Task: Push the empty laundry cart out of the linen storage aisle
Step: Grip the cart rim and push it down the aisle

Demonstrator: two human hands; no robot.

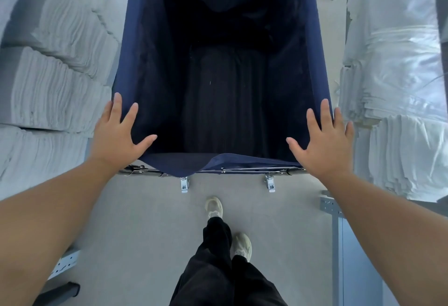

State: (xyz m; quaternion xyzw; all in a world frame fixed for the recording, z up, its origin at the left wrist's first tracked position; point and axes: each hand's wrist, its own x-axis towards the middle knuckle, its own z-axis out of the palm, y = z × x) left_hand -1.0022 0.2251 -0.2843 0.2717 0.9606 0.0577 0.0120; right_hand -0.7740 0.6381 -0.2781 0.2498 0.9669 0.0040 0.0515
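While both arms reached forward, the left hand (116, 136) lay flat with its fingers spread on the near left corner of the laundry cart (145, 68), and the right hand (323, 140) lay flat in the same way on the near right corner. Neither hand curled round anything; the palms pressed on the dark blue cloth at the rim. The cart stood in the middle of the aisle, directly ahead of the person, its deep cloth bag showing nothing inside. A metal frame (242, 171) ran under the near edge, with two wheel brackets (184, 184) below it. Stacks of folded white linen (48, 97) lined the left side, close beside the cart, and wrapped white bundles (397, 68) lined the right. Two pale shoes (213, 206) stood on the grey floor (145, 220) behind the cart.
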